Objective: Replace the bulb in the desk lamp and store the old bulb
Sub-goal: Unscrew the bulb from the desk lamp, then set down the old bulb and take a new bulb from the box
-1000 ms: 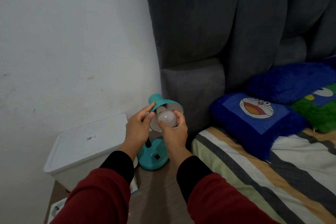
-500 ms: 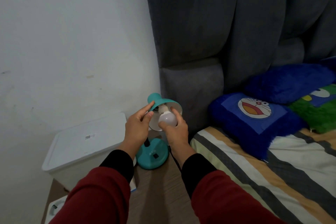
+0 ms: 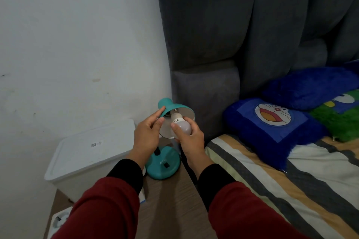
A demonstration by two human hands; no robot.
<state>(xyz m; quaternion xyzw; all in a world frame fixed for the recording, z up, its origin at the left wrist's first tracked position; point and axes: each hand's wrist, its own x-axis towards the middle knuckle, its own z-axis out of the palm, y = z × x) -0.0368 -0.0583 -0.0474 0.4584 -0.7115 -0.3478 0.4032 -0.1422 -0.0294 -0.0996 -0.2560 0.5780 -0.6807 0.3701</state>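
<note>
A teal desk lamp stands on a wooden bedside table [image 3: 171, 205], its round base [image 3: 164, 166] behind my wrists. Its shade [image 3: 175, 106] is tilted toward me, showing the white inside. A white bulb [image 3: 182, 125] with a printed label points out of the shade, and its metal screw base is visible at the socket. My right hand [image 3: 189, 138] grips the bulb's round end from below. My left hand [image 3: 148, 134] holds the left rim of the shade between thumb and fingers.
A white lidded plastic box [image 3: 91, 153] stands left of the lamp against the white wall. A grey padded headboard [image 3: 223, 44] rises behind. To the right lies a bed with a striped sheet [image 3: 281, 180] and blue cartoon pillows [image 3: 272, 120]. A white power strip [image 3: 60, 219] lies at bottom left.
The bulb has come further out of the shade, so its neck and screw base now show. My right hand shifted its grip slightly lower. The left hand stayed on the shade.
</note>
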